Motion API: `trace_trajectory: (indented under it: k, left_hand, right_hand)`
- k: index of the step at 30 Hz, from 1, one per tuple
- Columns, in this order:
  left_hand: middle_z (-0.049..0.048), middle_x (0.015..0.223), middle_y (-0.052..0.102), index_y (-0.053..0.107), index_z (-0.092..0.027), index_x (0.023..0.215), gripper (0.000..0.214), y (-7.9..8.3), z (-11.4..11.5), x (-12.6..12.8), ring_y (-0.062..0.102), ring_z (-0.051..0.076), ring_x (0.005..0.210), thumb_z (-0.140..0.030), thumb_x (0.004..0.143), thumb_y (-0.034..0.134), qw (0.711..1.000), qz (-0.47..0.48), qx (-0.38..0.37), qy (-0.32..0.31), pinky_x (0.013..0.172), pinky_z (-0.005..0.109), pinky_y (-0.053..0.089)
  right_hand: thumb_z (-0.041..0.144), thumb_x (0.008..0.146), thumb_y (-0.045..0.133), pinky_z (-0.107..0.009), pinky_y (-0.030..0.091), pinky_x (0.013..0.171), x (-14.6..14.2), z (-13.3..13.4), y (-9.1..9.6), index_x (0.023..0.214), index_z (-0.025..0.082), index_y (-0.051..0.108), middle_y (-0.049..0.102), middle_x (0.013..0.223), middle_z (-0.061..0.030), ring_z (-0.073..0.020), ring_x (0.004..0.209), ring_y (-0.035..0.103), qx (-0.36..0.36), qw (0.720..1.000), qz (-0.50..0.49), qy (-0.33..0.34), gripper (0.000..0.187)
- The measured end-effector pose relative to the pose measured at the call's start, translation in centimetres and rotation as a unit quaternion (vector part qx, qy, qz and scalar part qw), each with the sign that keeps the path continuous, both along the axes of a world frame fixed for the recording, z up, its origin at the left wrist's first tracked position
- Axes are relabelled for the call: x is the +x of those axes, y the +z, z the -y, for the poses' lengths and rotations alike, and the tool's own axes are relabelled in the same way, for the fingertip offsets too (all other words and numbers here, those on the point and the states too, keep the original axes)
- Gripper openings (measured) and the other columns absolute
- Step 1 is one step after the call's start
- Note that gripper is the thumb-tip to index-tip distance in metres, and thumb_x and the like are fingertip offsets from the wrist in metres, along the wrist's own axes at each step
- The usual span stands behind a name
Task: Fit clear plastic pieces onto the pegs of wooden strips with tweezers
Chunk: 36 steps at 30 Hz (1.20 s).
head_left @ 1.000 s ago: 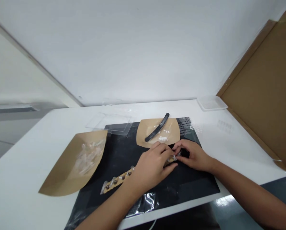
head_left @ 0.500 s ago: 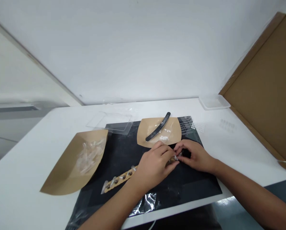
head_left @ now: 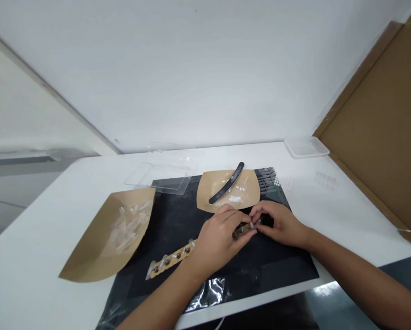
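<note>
My left hand (head_left: 221, 236) is closed, thumb and fingers pinching a short dark and tan strip (head_left: 243, 230) with a clear piece at its right end. My right hand (head_left: 277, 222) is closed at that end, its fingertips meeting on something small and clear that I cannot make out. To the left of my left hand, a tan strip (head_left: 173, 259) with dark round studs and clear nail tips lies on the black mat (head_left: 178, 211). Whether it joins the held strip is hidden behind my hand.
A cardboard tray (head_left: 88, 247) at left holds clear nail tips (head_left: 128, 227). Behind my hands, another cardboard tray (head_left: 205, 183) carries a curved black nail file (head_left: 226, 184) and small white dots (head_left: 235, 199). Clear plastic (head_left: 157, 176), a dot sheet (head_left: 284, 183) and a plastic box (head_left: 305, 147) lie farther back.
The fingers of my left hand have shifted slightly, so more of the held strip shows between them. My right hand has stayed nearly in place.
</note>
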<state>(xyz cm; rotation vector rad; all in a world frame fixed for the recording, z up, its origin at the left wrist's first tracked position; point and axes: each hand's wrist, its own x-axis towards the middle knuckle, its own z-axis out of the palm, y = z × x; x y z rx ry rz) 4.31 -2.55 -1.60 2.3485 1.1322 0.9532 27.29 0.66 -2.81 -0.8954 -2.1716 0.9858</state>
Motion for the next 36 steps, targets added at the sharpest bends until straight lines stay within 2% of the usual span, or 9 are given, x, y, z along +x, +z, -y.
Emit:
trace_trajectory:
  k: [8, 16, 26, 31, 36]
  left_hand:
    - [0.0048, 0.101, 0.079, 0.076, -0.022, 0.105, 0.01, -0.4, -0.1, 0.1, 0.066, 0.022, 0.095, -0.024, 0.094, 0.077, 1.0, -0.012, 0.015, -0.023, 0.085, 0.035, 0.058]
    - [0.0039, 0.101, 0.079, 0.079, -0.023, 0.099, 0.005, -1.0, -0.2, 0.2, 0.063, 0.022, 0.092, -0.025, 0.094, 0.077, 0.997, -0.01, 0.074, -0.017, 0.077, 0.034, 0.059]
    - [0.0087, 0.11, 0.073, 0.076, -0.019, 0.093, 0.006, -0.1, 0.0, 0.3, 0.06, 0.025, 0.102, -0.022, 0.096, 0.073, 0.992, -0.061, 0.109, -0.017, 0.075, 0.034, 0.06]
    - [0.0074, 0.106, 0.072, 0.072, -0.018, 0.093, 0.007, 0.4, 0.0, 0.4, 0.059, 0.024, 0.1, -0.021, 0.098, 0.069, 0.986, -0.101, 0.13, -0.032, 0.073, 0.033, 0.059]
    - [0.006, 0.098, 0.072, 0.072, -0.014, 0.097, 0.007, 0.5, 0.2, 0.7, 0.058, 0.022, 0.092, -0.018, 0.099, 0.067, 0.967, -0.167, 0.189, -0.034, 0.074, 0.035, 0.057]
  right_hand:
    - [0.011, 0.089, 0.073, -0.035, 0.056, 0.087, 0.1, 0.0, -0.1, 0.11, 0.025, 0.067, 0.076, 0.099, -0.0019, -0.0191, 0.09, 0.073, 0.008, 1.0, 0.007, -0.006, 0.027]
    - [0.013, 0.089, 0.075, -0.034, 0.054, 0.087, 0.0, 0.0, -0.2, 0.109, 0.024, 0.066, 0.076, 0.096, -0.001, -0.0188, 0.089, 0.073, 0.013, 1.0, 0.007, -0.007, 0.025]
    - [0.009, 0.088, 0.075, -0.032, 0.053, 0.088, 0.0, 0.0, -0.3, 0.112, 0.025, 0.064, 0.076, 0.096, 0.0011, -0.0175, 0.09, 0.073, -0.02, 1.0, -0.013, -0.007, 0.031]
    - [0.009, 0.087, 0.076, -0.031, 0.052, 0.085, 0.0, 0.0, -0.4, 0.106, 0.024, 0.064, 0.075, 0.095, 0.0013, -0.017, 0.088, 0.071, -0.012, 1.0, 0.004, -0.015, 0.027]
    - [0.009, 0.089, 0.075, -0.031, 0.051, 0.084, 0.2, -0.1, -0.5, 0.105, 0.024, 0.063, 0.073, 0.097, 0.0003, -0.0173, 0.089, 0.068, 0.011, 1.0, 0.021, -0.003, 0.025]
